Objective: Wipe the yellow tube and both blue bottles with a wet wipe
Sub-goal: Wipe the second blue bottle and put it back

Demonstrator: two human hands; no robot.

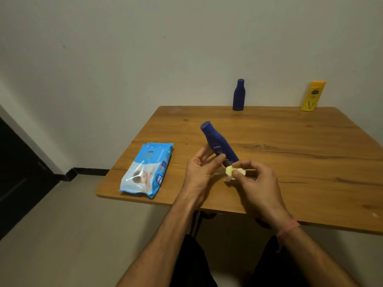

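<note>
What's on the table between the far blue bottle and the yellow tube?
Nothing. In the head view, only bare table shows between the far blue bottle and the yellow tube, both upright near the back edge.

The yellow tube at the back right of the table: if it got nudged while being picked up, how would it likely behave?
The yellow tube stands upright on its narrower end at the far edge of the wooden table, so a sideways nudge would probably tip it. Its flattened body suggests it would slide rather than roll. It looks like soft plastic, likely giving slightly under the hands.
</note>
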